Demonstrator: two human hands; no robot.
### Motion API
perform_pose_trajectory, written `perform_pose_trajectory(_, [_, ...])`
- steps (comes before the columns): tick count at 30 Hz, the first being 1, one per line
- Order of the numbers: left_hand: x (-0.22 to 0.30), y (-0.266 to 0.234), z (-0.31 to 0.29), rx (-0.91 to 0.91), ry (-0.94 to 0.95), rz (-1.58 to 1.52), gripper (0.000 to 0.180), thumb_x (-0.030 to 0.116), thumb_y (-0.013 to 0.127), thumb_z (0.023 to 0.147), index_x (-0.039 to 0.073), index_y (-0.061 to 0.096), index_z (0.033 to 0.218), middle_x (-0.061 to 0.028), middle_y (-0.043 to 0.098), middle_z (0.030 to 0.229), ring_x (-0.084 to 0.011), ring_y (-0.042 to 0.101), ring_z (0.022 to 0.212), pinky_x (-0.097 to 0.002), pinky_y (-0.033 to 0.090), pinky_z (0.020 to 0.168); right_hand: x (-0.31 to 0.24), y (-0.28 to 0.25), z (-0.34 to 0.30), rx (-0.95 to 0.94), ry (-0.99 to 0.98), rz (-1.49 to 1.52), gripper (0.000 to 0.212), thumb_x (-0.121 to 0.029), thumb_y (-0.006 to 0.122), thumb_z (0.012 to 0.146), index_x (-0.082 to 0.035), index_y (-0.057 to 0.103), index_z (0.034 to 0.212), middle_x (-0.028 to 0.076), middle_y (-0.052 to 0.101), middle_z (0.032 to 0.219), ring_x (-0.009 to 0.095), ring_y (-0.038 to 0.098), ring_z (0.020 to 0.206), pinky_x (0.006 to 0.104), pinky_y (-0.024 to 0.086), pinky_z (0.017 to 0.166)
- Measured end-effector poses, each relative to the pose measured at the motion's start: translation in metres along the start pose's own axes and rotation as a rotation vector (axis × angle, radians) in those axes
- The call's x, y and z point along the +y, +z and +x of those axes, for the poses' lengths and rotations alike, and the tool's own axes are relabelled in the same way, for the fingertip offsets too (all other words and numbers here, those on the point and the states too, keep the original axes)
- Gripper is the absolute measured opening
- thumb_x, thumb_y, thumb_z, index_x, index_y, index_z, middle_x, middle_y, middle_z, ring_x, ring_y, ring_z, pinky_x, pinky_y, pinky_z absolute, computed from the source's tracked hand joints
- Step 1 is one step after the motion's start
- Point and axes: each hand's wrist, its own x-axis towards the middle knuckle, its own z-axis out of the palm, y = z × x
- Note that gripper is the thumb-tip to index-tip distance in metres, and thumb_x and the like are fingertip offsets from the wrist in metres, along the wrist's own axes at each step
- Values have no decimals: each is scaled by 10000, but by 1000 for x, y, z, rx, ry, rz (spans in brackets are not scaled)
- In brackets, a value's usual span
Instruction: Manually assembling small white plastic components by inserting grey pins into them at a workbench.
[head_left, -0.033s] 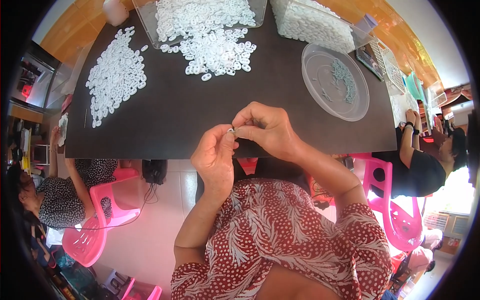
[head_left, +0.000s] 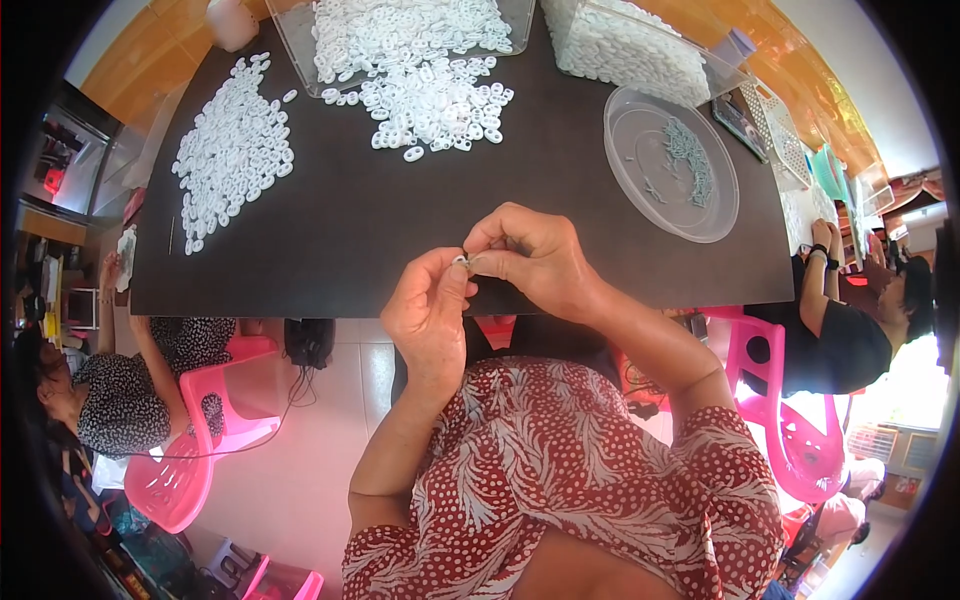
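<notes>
White piece (head_left: 460, 261), small and partly covered by fingers, is at the near middle of the scene, above the near edge of the dark table (head_left: 340, 215). The hands are together. The left hand (head_left: 428, 308) pinches the piece between thumb and forefinger; the right hand (head_left: 537, 262) meets it from the right, thumb and forefinger at its edge. Whether the right fingertips are clamped on the piece or on something smaller cannot be told.

Progress, as judged: handling of this one piece appears under way and not concluded, since both hands are on it. Its degree of completion is hidden by the fingers.

Stock noted: a left heap (head_left: 235, 150) of white oval pieces lies loose at the far left; a middle heap (head_left: 435, 105) spills toward the near side from a clear tray (head_left: 291, 50) at the far middle, itself well filled. A clear bin (head_left: 722, 82) at the far right holds many more. Small grey-green parts (head_left: 688, 155) remain in a round dish (head_left: 625, 185) on the right. Which heap is finished and which is waiting cannot be determined at this size; on quantity alone, much appears left.
</notes>
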Motion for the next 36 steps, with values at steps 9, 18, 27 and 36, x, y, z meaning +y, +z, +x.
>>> perform_pose_trajectory(9, [-2, -1, 0, 29, -88, -193, 114, 7, 598, 872, -55, 611, 967, -63, 628, 820, -84, 578, 649, -195, 460, 544, 6, 3, 0, 29, -185, -235, 90, -18, 660, 745, -19, 615, 823, 56, 558, 724, 178, 542, 696, 307, 444, 620])
perform_pose_trajectory(18, [-8, -2, -2, 38, 24, -19, 100, 19, 591, 883, -45, 610, 957, -45, 622, 813, -67, 560, 638, -185, 464, 551, 13, 11, 5, 52, -394, -330, 91, 1, 617, 733, -25, 530, 727, 70, 533, 702, 256, 501, 685, 366, 413, 610])
perform_pose_trajectory(27, [-7, -1, 6, 61, 38, -79, 88, 25, 586, 887, -39, 608, 943, -41, 621, 806, -65, 556, 629, -186, 464, 546, 13, 14, 15, 52, -413, -362, 96, -20, 609, 747, -30, 517, 722, 73, 528, 700, 257, 496, 680, 370, 409, 606])
perform_pose_trajectory(36, [-5, -16, 28, 145, 0, -224, 132, 52, 596, 885, -36, 601, 983, -87, 646, 816, -95, 573, 633, -214, 474, 557, 28, 11, 84, 222, -612, -727, 148, -48, 647, 724, -40, 637, 872, 98, 556, 747, 277, 529, 746, 383, 431, 645])
